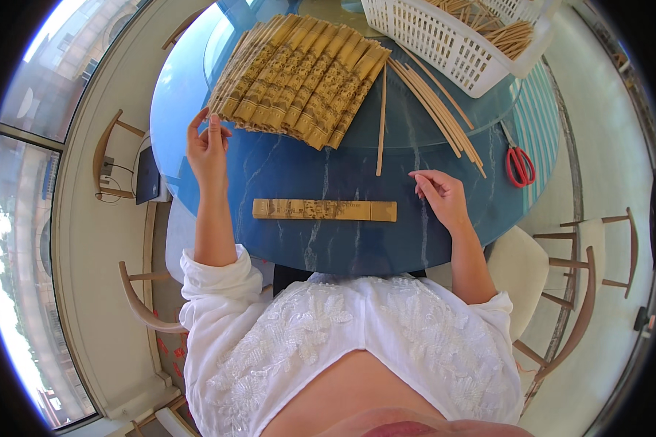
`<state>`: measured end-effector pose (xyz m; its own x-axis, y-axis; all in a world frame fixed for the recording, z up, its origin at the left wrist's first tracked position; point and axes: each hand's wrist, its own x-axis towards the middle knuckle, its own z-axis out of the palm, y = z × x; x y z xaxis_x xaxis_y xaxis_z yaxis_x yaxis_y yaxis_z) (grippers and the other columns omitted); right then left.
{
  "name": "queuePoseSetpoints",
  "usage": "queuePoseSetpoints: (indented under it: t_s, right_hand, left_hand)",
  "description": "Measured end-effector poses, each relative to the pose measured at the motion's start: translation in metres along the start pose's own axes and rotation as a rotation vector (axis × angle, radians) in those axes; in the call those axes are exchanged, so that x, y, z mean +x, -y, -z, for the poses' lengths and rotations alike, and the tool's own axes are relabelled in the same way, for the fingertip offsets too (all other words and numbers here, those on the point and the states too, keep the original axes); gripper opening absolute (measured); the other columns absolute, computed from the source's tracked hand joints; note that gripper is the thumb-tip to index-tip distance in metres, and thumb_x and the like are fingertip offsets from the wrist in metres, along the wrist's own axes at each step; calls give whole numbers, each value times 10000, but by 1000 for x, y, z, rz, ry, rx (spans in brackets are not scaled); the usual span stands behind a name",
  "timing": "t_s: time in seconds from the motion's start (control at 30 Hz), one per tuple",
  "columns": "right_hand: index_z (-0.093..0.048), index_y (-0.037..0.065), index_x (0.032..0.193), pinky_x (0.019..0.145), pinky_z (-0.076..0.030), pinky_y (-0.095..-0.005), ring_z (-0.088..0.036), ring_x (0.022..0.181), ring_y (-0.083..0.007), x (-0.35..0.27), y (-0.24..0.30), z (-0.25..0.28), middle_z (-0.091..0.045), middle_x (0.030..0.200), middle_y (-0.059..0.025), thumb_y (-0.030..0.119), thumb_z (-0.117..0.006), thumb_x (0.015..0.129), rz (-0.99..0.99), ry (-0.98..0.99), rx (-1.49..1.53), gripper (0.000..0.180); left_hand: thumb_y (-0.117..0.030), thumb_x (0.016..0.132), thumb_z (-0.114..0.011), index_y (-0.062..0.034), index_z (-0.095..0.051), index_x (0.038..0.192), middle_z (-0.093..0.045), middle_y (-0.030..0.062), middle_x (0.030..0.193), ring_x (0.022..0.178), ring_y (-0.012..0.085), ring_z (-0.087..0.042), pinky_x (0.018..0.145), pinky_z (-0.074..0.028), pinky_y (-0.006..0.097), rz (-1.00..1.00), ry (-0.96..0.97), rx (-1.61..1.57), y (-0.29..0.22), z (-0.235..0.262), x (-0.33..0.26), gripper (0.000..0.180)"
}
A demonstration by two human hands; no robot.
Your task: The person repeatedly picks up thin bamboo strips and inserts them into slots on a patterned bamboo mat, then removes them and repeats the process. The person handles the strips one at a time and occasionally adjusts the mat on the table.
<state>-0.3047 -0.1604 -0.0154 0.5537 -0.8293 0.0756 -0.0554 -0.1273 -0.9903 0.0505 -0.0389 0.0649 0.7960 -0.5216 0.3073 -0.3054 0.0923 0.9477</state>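
Note:
A wide stack of flat gold paper sleeves (299, 80) with dark printed patterns lies fanned out at the back left of the table. At its near left corner is my left hand (208, 146), thumb and forefinger pinched together against the edge; what they hold, if anything, cannot be made out. One single gold sleeve (325, 210) lies flat and crosswise in front of me, touched by neither hand. To its right, my right hand (442, 198) hovers over the tabletop, thumb and forefinger slightly apart and nothing between them. Several thin wooden sticks (437, 109) lie beyond that hand.
A white plastic basket (444, 54) holding many sticks stands at the back right. Red-handled scissors (518, 162) lie by the right edge of the round blue marbled table (328, 251). Wooden chairs (572, 328) stand around, and a dark laptop-like device (148, 175) is at the left.

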Motion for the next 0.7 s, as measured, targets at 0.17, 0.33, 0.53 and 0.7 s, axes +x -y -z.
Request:
queuePoseSetpoints:
  t_s: [0.17, 0.33, 0.53, 0.7]
  right_hand:
    - [-669, 32, 931, 566, -431, -205, -538, 611, -76, -2, -1, -3, -599, 708, -25, 79, -641, 818, 60, 11, -184, 125]
    - [-671, 59, 915, 601, -440, -227, -545, 657, -135, -9, 19, -18, -563, 742, -35, 99, -682, 769, 193, 161, -425, 151]
    - [-654, 80, 967, 652, -457, -286, -548, 772, -186, -18, 24, -33, -552, 850, -34, 183, -719, 731, 280, 104, -618, 266]
    - [-652, 95, 965, 672, -469, -290, -549, 801, -197, 9, 32, -41, -541, 864, -27, 130, -669, 767, 93, 10, -564, 202]
  left_hand:
    - [-118, 807, -665, -69, -631, 984, -591, 32, 754, 652, 132, -527, 602, -424, 242, -407, 444, 480, -2, -8, -84, 186]
    - [-162, 729, -698, -68, -651, 996, -607, 50, 1050, 1057, 244, -517, 895, -367, 362, -600, 792, 636, 4, -24, -137, 287]
    - [-166, 748, -678, -65, -636, 1009, -601, 47, 1047, 1058, 236, -515, 898, -374, 372, -538, 706, 600, 24, -26, -149, 283]
    - [-152, 744, -676, -54, -635, 981, -603, 54, 1016, 1008, 235, -540, 874, -395, 373, -575, 698, 559, 26, -21, -146, 260]
